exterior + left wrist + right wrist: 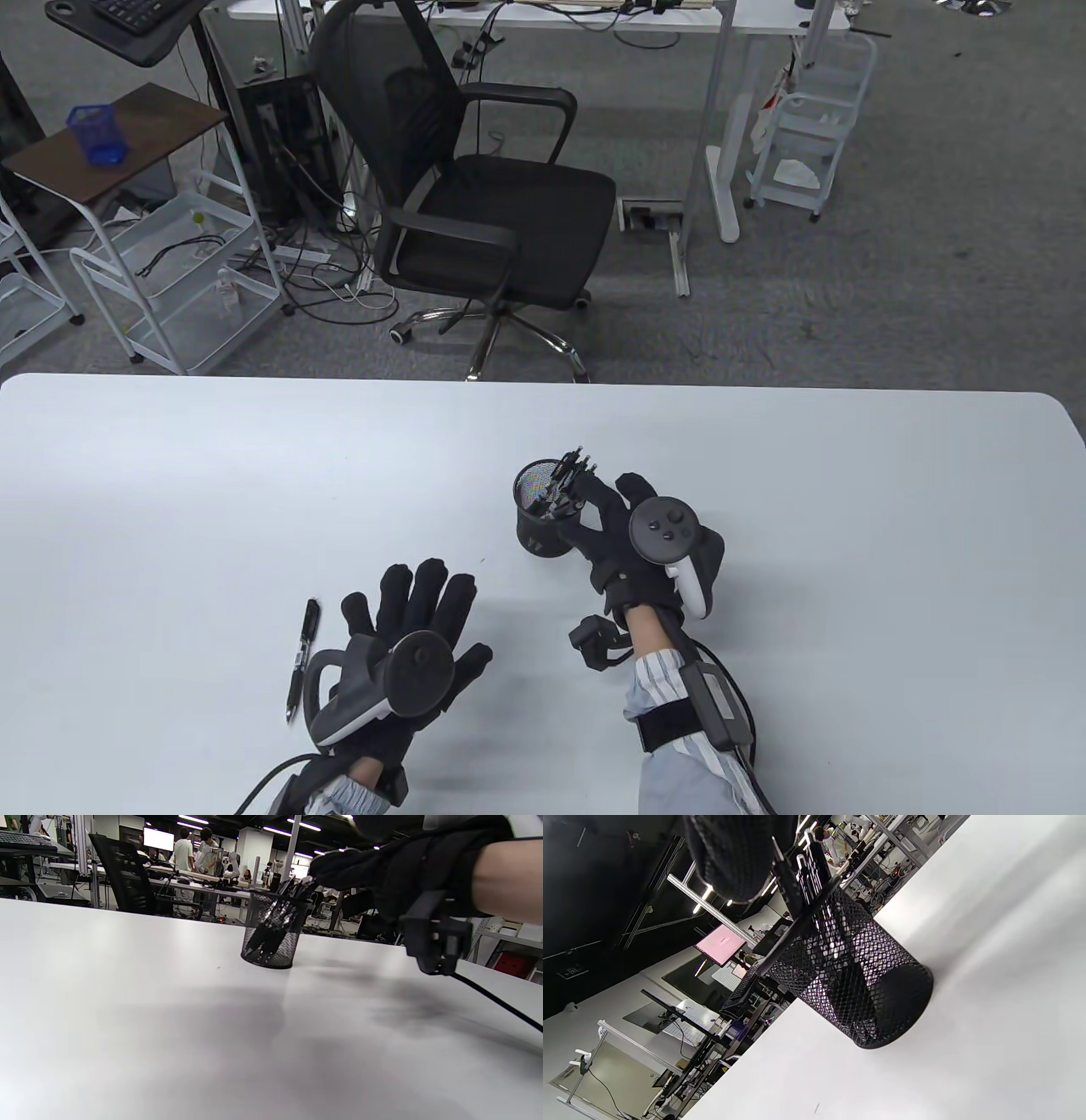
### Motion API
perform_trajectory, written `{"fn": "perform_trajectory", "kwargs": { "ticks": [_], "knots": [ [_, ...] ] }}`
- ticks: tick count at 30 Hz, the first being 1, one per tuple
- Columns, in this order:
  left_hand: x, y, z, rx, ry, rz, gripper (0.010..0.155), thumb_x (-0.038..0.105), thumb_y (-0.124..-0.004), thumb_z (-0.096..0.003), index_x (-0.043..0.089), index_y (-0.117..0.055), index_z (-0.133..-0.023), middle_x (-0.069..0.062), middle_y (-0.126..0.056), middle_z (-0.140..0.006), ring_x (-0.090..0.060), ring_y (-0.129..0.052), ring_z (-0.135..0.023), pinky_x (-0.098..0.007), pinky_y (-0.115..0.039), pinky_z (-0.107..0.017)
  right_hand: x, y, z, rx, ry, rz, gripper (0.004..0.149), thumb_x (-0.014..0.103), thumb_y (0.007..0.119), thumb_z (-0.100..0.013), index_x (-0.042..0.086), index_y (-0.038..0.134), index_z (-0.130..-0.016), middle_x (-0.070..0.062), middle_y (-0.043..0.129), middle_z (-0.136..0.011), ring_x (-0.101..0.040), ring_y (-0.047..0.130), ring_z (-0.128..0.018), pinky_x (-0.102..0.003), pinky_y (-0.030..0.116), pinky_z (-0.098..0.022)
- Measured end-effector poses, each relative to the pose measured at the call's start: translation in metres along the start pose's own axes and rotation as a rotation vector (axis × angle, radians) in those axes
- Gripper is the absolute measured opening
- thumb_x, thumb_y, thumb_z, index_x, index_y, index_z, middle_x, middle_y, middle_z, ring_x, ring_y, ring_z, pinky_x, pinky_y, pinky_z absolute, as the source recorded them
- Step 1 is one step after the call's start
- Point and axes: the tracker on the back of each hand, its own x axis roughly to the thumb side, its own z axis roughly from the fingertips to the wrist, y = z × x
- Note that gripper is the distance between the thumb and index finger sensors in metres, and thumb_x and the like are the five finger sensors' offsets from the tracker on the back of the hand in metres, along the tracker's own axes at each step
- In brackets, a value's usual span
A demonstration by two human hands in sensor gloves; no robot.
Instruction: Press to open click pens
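A black mesh cup [543, 519] full of pens [567, 486] stands upright near the middle of the white table [170, 475]. The right hand [632, 543] reaches to the pen tops at the cup's rim; whether its fingers grip one cannot be told. The left hand [407, 632] hovers flat, fingers spread wide, holding nothing. One pen [303, 658] lies on the table just left of it.

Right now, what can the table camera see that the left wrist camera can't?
Only the table view shows the loose pen lying beside the left hand, and the office chair's seat past the table. Only the left wrist view shows people standing far back in the room. Both show the mesh pen cup upright on the white table, pens leaning in it, and the right hand reaching at their tops.
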Motion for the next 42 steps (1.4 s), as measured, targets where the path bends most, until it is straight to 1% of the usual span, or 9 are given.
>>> {"fn": "perform_trajectory", "kwargs": {
  "ticks": [3, 4, 13, 16, 28, 32, 36, 40, 42],
  "knots": [
    [-0.002, 0.001, 0.001, 0.011, 0.002, 0.008, 0.072, 0.060, -0.054, -0.0701, 0.025, -0.025, -0.127, -0.016, -0.016, -0.133, -0.055, -0.017, -0.119, -0.080, -0.018, -0.073, -0.003, 0.005, -0.004, 0.003, 0.012, 0.001, 0.061, 0.033, 0.084, -0.058, 0.023, 0.057, -0.113, -0.022, 0.013, -0.116, -0.057, 0.022, -0.100, -0.083, 0.015, -0.061],
    [-0.002, 0.002, 0.001, 0.015, 0.002, 0.010, 0.073, 0.060, -0.054, -0.0701, 0.025, -0.025, -0.127, -0.016, -0.016, -0.133, -0.055, -0.020, -0.118, -0.080, -0.018, -0.073, -0.005, 0.006, -0.005, -0.001, 0.016, 0.000, 0.062, 0.033, 0.084, -0.058, 0.023, 0.057, -0.113, -0.022, 0.013, -0.116, -0.057, 0.022, -0.100, -0.083, 0.015, -0.061],
    [-0.003, 0.003, 0.001, 0.015, 0.000, 0.018, 0.074, 0.061, -0.054, -0.0695, 0.026, -0.022, -0.127, -0.017, -0.014, -0.133, -0.056, -0.016, -0.118, -0.081, -0.017, -0.073, -0.016, 0.013, -0.008, -0.028, 0.027, -0.071, 0.055, 0.033, 0.083, -0.058, 0.022, 0.064, -0.109, -0.022, 0.015, -0.116, -0.057, 0.021, -0.099, -0.083, 0.015, -0.059],
    [-0.003, 0.003, 0.001, 0.013, 0.000, 0.017, 0.074, 0.061, -0.054, -0.0695, 0.026, -0.023, -0.127, -0.017, -0.014, -0.133, -0.057, -0.016, -0.118, -0.081, -0.018, -0.073, -0.016, 0.015, -0.008, -0.015, 0.018, -0.094, 0.054, 0.033, 0.082, -0.059, 0.023, 0.065, -0.109, -0.023, 0.014, -0.116, -0.058, 0.019, -0.099, -0.083, 0.014, -0.059],
    [-0.005, 0.003, 0.001, 0.004, 0.009, 0.025, 0.074, 0.061, -0.054, -0.0695, 0.026, -0.023, -0.127, -0.017, -0.014, -0.133, -0.057, -0.016, -0.118, -0.081, -0.017, -0.073, -0.016, 0.019, -0.010, -0.093, -0.021, -0.107, 0.044, 0.030, 0.081, -0.060, 0.021, 0.075, -0.102, -0.023, 0.017, -0.118, -0.058, 0.019, -0.099, -0.083, 0.014, -0.059],
    [-0.005, 0.004, 0.001, 0.003, 0.011, 0.025, 0.074, 0.061, -0.054, -0.0696, 0.026, -0.023, -0.127, -0.017, -0.014, -0.133, -0.057, -0.016, -0.118, -0.081, -0.017, -0.072, -0.013, 0.020, -0.010, -0.123, -0.050, -0.117, 0.041, 0.030, 0.081, -0.060, 0.020, 0.078, -0.100, -0.022, 0.023, -0.119, -0.057, 0.022, -0.100, -0.083, 0.016, -0.060],
    [-0.006, 0.004, 0.001, 0.003, 0.013, 0.029, 0.074, 0.061, -0.054, -0.0696, 0.026, -0.023, -0.127, -0.017, -0.014, -0.133, -0.057, -0.016, -0.118, -0.081, -0.017, -0.072, -0.006, 0.016, -0.007, -0.118, -0.076, -0.159, 0.040, 0.029, 0.080, -0.060, 0.019, 0.079, -0.099, -0.024, 0.026, -0.120, -0.058, 0.022, -0.101, -0.083, 0.016, -0.060],
    [-0.006, 0.004, 0.001, 0.003, 0.013, 0.033, 0.074, 0.061, -0.054, -0.0696, 0.026, -0.023, -0.127, -0.018, -0.014, -0.133, -0.057, -0.016, -0.118, -0.081, -0.017, -0.072, 0.004, 0.000, -0.002, -0.140, -0.117, -0.180, 0.040, 0.028, 0.080, -0.060, 0.019, 0.079, -0.100, -0.026, 0.032, -0.121, -0.059, 0.025, -0.102, -0.083, 0.017, -0.060],
    [-0.007, 0.004, 0.001, 0.003, 0.013, 0.034, 0.074, 0.061, -0.054, -0.0696, 0.026, -0.023, -0.127, -0.018, -0.014, -0.133, -0.058, -0.016, -0.117, -0.081, -0.017, -0.072, 0.009, -0.008, 0.002, -0.155, -0.135, -0.202, 0.041, 0.027, 0.079, -0.061, 0.019, 0.078, -0.100, -0.028, 0.037, -0.120, -0.062, 0.031, -0.101, -0.083, 0.019, -0.060]
  ]
}}
